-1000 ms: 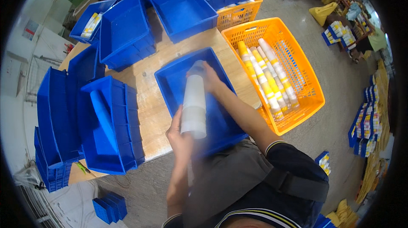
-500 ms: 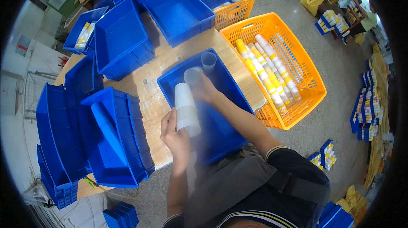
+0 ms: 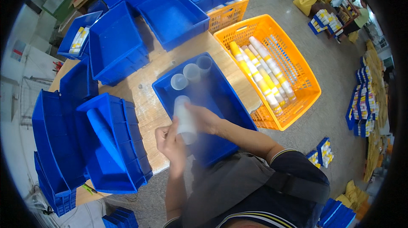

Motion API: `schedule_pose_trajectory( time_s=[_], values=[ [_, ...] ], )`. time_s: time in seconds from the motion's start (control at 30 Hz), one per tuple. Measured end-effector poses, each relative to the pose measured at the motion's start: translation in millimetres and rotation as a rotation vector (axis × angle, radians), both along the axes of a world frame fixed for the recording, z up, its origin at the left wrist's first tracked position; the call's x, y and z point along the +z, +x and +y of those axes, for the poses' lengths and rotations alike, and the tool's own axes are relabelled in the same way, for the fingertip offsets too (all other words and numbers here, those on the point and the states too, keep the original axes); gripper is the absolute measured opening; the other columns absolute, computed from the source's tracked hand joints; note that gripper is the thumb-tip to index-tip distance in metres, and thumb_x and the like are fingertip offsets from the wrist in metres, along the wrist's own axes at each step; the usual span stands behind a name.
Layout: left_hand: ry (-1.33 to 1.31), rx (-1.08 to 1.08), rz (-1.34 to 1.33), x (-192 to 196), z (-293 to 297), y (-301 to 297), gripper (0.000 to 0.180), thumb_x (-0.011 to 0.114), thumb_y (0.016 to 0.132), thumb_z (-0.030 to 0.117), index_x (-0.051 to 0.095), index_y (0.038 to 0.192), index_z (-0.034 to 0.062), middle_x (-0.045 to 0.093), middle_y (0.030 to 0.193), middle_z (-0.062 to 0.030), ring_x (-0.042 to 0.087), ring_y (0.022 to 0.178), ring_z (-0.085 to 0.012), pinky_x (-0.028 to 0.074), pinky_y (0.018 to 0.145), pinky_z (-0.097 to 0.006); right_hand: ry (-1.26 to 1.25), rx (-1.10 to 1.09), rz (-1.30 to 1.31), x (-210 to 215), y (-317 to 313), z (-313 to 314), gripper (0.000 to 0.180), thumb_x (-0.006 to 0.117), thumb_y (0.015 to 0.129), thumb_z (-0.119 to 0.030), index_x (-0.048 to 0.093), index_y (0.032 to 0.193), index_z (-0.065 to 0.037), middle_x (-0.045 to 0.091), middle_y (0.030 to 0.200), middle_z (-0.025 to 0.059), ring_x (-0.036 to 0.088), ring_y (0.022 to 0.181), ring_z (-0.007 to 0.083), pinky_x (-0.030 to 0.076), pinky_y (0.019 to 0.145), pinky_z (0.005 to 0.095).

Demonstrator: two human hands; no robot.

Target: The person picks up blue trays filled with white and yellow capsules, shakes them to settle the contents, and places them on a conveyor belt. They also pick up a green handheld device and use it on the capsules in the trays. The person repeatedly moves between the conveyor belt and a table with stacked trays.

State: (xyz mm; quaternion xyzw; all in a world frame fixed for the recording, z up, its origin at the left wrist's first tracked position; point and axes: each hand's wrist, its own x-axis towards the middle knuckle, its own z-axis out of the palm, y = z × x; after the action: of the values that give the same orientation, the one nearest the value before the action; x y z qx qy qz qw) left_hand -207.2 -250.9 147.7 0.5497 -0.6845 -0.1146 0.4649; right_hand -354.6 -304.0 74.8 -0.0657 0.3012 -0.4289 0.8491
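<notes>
My left hand is wrapped round the side of a short stack of frosted white plastic cups, held tilted above the left part of a blue tray. From the other side, my right hand closes against the same stack; its fingers are partly smeared by motion. At the tray's far end, three single frosted cups stand mouth up in a row: a left cup, a middle cup and a right cup. The lower part of the tray is partly hidden by my arms.
Right of the wooden table, a yellow crate holds several long sleeves of yellow and white cups. Blue bins crowd the table's far and left sides. A rolled blue sheet lies in one left bin.
My right hand has drawn back from the tray's far end to the stack. A third cup now stands left of the other two. The view has shifted slightly.
</notes>
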Motion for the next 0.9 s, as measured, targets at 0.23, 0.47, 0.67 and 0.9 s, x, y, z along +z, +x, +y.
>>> schedule_pose_trajectory(
  time_s=[0.23,0.47,0.67,0.9],
  values=[
    [0.093,0.064,-0.075,-19.0,-12.7,3.9,0.049,0.057,0.063,-0.017,0.074,0.105,0.0035,0.062,0.077,-0.0141,0.063,0.069,-0.0262,0.050,0.064,-0.033,0.252,-0.494,-0.135,-65.0,-56.5,-47.5,0.068,0.041,0.099,-0.051,0.035,0.138,0.005,0.044,0.137,0.0262,0.043,0.128,0.0390,0.035,0.110,0.0504],
    [0.355,0.090,0.079,-46.8,-80.1,27.8,0.032,0.061,0.082,-0.008,0.071,0.109,0.0038,0.062,0.119,-0.0258,0.063,0.108,-0.0337,0.051,0.089,-0.038,0.094,-0.295,-0.133,-27.3,-82.5,16.5,0.091,0.051,0.098,-0.043,-0.006,0.147,0.008,0.021,0.148,0.0336,0.027,0.139,0.0426,0.035,0.111,0.0489],
    [0.654,-0.185,-0.002,-62.8,-91.2,-16.4,0.026,0.061,0.087,0.005,0.068,0.112,-0.0012,0.068,0.107,-0.0183,0.067,0.097,-0.0271,0.052,0.084,-0.034,-0.154,-0.465,0.412,-31.5,-175.8,51.1,0.043,0.050,0.100,-0.030,0.050,0.129,0.002,0.064,0.115,0.0182,0.065,0.098,0.0253,0.051,0.090,0.0387],
    [0.887,-0.025,0.545,-116.9,-110.9,-87.3,0.055,0.057,0.098,0.021,0.038,0.139,-0.0108,0.056,0.120,-0.0226,0.062,0.107,-0.0273,0.055,0.089,-0.036,0.105,-0.144,1.747,-223.3,-341.6,34.2,0.037,0.064,0.086,-0.021,0.057,0.114,0.002,0.064,0.107,0.0209,0.064,0.099,0.0332,0.052,0.084,0.0433]
  ],
)
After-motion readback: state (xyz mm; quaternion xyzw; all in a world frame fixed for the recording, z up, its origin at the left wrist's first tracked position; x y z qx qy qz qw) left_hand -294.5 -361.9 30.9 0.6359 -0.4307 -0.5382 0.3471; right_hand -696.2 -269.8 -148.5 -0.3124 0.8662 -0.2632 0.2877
